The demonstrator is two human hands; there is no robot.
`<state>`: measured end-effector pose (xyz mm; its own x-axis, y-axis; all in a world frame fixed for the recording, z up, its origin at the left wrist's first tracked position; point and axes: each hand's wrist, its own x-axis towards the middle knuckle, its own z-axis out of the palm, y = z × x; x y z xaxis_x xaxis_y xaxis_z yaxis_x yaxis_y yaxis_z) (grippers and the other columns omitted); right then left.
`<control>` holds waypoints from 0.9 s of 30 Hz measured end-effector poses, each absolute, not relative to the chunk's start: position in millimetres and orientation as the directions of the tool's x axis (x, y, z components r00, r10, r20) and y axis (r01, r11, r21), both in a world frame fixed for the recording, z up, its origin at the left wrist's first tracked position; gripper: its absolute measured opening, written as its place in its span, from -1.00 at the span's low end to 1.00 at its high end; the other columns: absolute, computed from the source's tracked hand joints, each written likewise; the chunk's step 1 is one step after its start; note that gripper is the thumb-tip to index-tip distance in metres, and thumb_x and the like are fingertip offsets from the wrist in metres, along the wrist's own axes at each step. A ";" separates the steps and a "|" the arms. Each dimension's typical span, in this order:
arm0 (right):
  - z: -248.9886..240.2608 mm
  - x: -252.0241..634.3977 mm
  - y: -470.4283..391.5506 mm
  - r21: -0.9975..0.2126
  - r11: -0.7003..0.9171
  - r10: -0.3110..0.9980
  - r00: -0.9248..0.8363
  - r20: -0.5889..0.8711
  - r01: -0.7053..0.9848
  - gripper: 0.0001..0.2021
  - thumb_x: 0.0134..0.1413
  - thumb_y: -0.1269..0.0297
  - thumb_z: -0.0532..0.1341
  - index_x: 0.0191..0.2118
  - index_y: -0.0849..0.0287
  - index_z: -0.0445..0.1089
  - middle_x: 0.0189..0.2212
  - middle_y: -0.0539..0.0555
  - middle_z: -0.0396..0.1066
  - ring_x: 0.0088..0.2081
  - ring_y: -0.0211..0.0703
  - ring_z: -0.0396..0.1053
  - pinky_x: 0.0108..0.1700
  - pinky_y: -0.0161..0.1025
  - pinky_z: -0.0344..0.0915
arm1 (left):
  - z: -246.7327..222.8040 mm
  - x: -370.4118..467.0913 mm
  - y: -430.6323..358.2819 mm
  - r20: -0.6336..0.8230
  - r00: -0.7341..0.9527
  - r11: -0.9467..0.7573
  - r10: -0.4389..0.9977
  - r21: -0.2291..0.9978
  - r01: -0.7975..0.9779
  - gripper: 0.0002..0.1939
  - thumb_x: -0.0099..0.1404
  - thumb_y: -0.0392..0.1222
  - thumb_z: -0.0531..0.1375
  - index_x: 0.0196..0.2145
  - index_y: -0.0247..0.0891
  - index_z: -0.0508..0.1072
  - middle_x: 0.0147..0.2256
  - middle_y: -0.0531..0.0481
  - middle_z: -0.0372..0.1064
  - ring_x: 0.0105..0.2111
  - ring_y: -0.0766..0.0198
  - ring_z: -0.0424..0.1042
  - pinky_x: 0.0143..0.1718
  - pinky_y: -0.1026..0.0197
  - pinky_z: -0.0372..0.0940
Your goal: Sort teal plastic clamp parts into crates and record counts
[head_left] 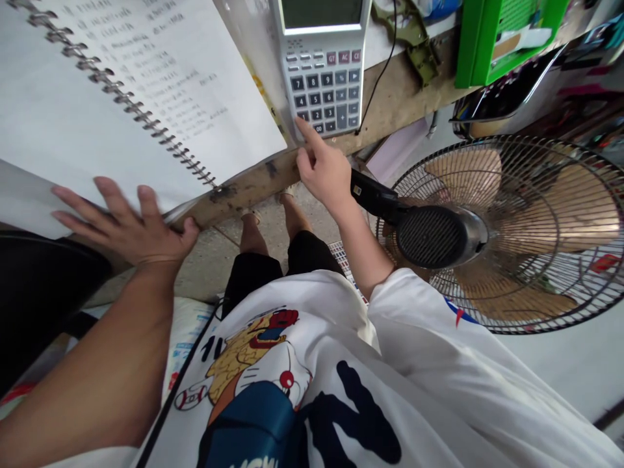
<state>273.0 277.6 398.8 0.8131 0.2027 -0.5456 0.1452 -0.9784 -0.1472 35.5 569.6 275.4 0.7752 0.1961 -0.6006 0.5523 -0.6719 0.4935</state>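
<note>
A spiral-bound notebook (234, 84) lies open at the upper left, with handwritten lines on its right page. My left hand (131, 227) rests spread over the notebook's near edge and the table edge, holding nothing. To the right of the notebook lies a silver calculator (351, 39) with grey number keys and a dark display. My right hand (324, 169) points at it: the index fingertip is at the lower left keys, by the 1, covering part of them. The thumb stands apart and the other fingers are curled, with nothing visible in them.
A large black fan (487, 234) stands close at the right, beside my right forearm. On the table (394, 97) are a thin black cable, an olive-green plastic part (422, 58) and a green tray (468, 52). A black object (43, 279) is at the left.
</note>
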 end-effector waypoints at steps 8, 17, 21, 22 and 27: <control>401.3 263.7 244.6 -0.228 -0.974 0.096 0.912 -0.400 0.003 -0.42 0.56 0.00 -0.19 0.39 0.19 0.24 -0.25 0.10 0.45 -0.01 -0.07 0.53 0.16 -0.06 0.44 | 279.1 45.7 568.6 -0.715 0.679 -0.753 0.164 0.354 0.554 0.31 -0.22 0.34 0.36 0.39 -0.48 0.30 0.55 -0.37 -0.27 0.52 -0.40 -0.65 0.44 -0.46 -0.67; 394.4 286.3 226.9 -0.210 -0.978 0.080 0.937 -0.339 0.008 -0.42 0.55 -0.02 -0.15 0.41 0.21 0.20 -0.29 0.06 0.40 -0.12 -0.12 0.55 0.13 -0.06 0.47 | 283.8 49.2 568.4 -0.720 0.672 -0.750 0.174 0.345 0.565 0.32 -0.24 0.31 0.36 0.40 -0.47 0.30 0.55 -0.34 -0.25 0.53 -0.38 -0.63 0.45 -0.40 -0.69; 390.2 292.2 223.9 -0.205 -0.978 0.096 0.943 -0.318 0.031 -0.42 0.55 -0.02 -0.17 0.38 0.22 0.24 -0.33 0.05 0.36 -0.12 -0.12 0.56 0.08 -0.07 0.49 | 286.0 51.3 568.6 -0.721 0.672 -0.753 0.171 0.344 0.561 0.31 -0.22 0.33 0.36 0.41 -0.46 0.30 0.55 -0.33 -0.27 0.53 -0.37 -0.63 0.45 -0.41 -0.68; 389.9 292.2 223.9 -0.205 -0.978 0.095 0.945 -0.313 0.031 -0.43 0.55 -0.01 -0.17 0.36 0.22 0.25 -0.33 0.05 0.36 -0.12 -0.11 0.56 0.08 -0.07 0.50 | 286.3 51.4 568.5 -0.721 0.672 -0.757 0.169 0.342 0.557 0.31 -0.22 0.33 0.36 0.41 -0.46 0.30 0.55 -0.33 -0.27 0.53 -0.37 -0.63 0.45 -0.42 -0.67; 392.2 290.9 222.8 -0.204 -0.978 0.092 0.959 -0.267 0.037 -0.42 0.56 0.04 -0.20 0.45 0.24 0.10 -0.29 0.07 0.34 -0.12 -0.13 0.56 0.04 -0.09 0.50 | 286.4 50.8 567.6 -0.723 0.670 -0.767 0.171 0.329 0.551 0.29 -0.22 0.30 0.37 0.39 -0.50 0.31 0.54 -0.36 -0.25 0.53 -0.37 -0.62 0.46 -0.41 -0.65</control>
<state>290.9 222.8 392.2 0.9593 0.0922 -0.2670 0.0371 -0.9782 -0.2045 50.8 567.6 286.4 0.6698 0.1713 -0.7225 0.5513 -0.7666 0.3293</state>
